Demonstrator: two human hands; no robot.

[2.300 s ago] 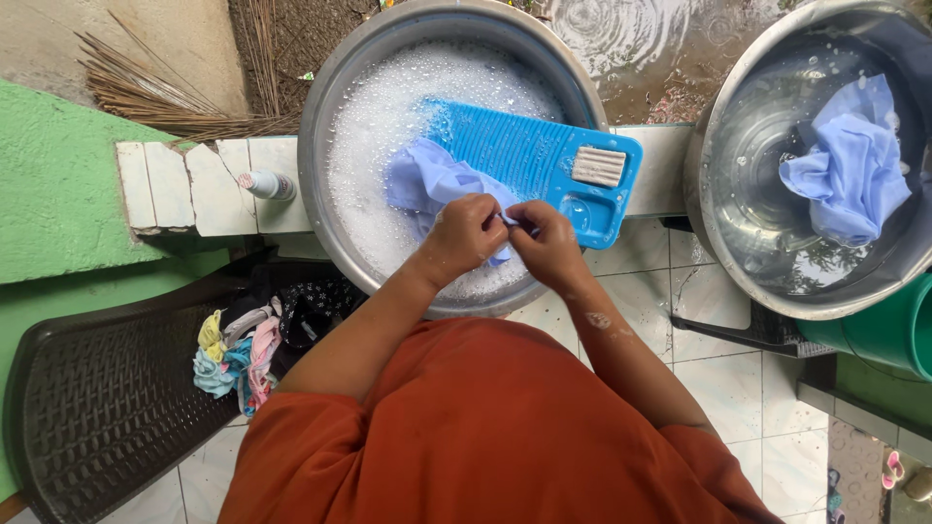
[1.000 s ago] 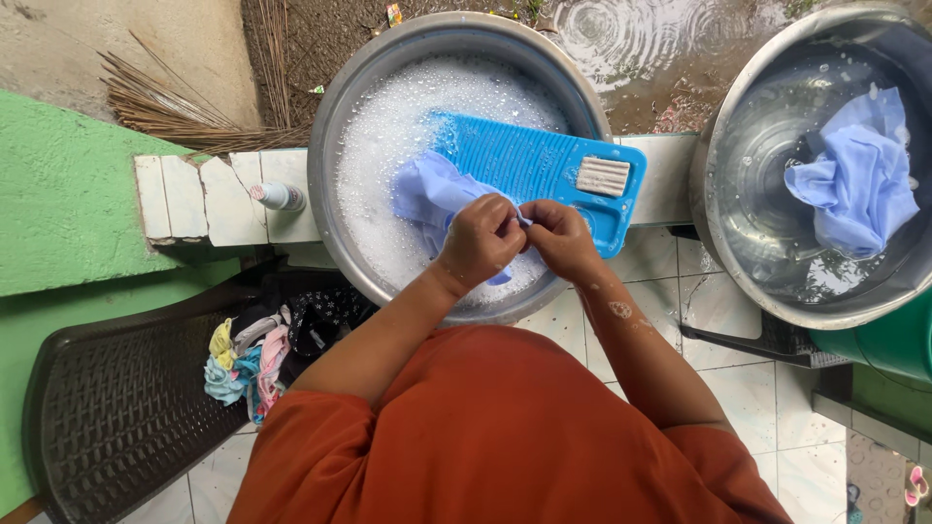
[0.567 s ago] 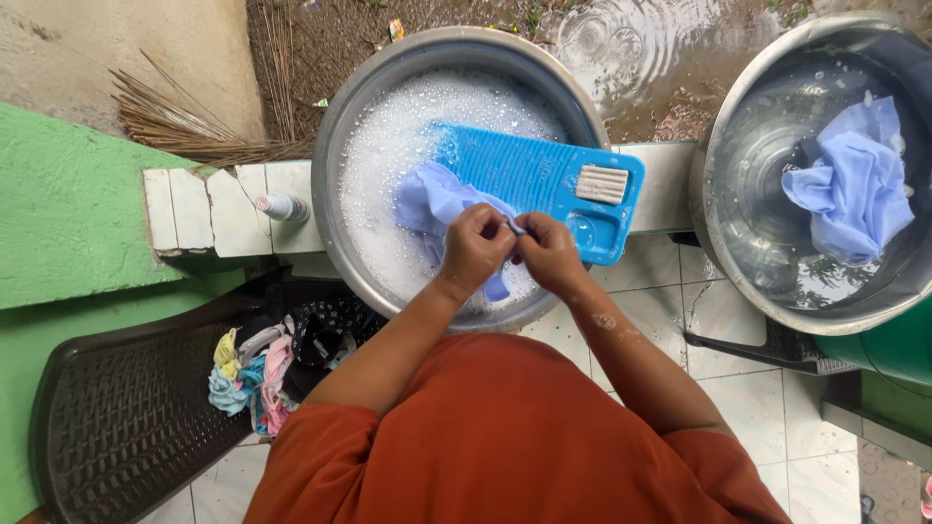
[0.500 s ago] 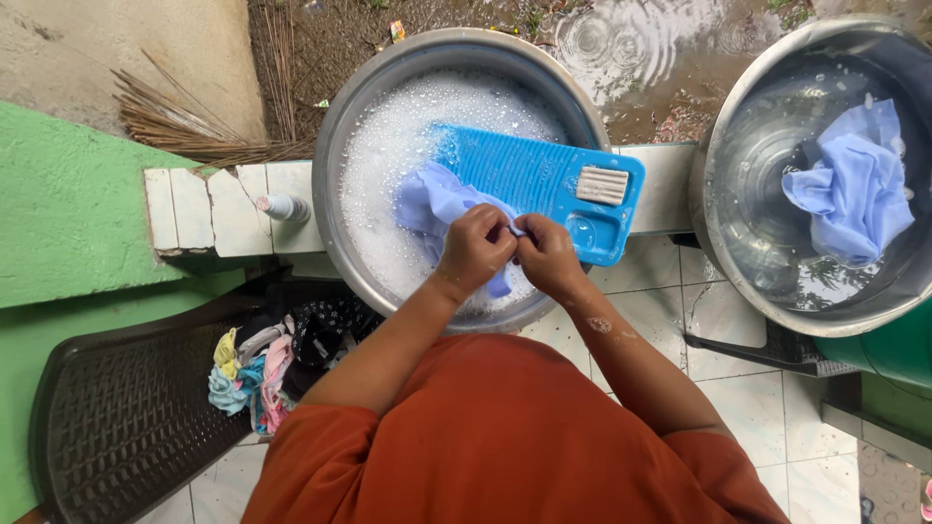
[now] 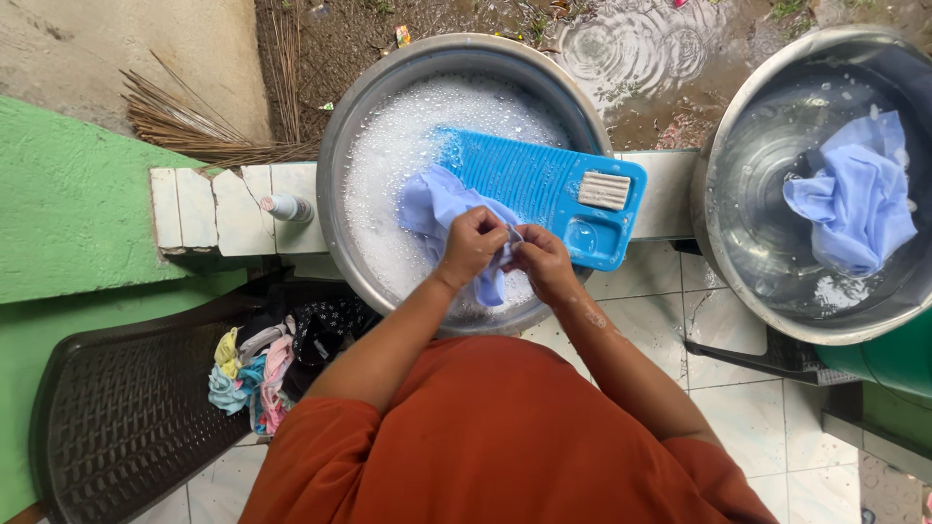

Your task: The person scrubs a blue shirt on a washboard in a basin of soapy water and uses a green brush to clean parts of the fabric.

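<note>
Here: left hand (image 5: 473,245) and right hand (image 5: 540,262) both pinched tight on lavender cloth (image 5: 442,206), knuckles touching. Cloth drapes over blue washboard (image 5: 544,184), lower end, in sudsy metal basin (image 5: 340,146). Second basin (image 5: 723,233) at 3 o'clock holds similar cloth.

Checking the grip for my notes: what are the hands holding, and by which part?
Both hands, left hand and right hand, pinch one bunched fold of the light blue cloth.
</note>
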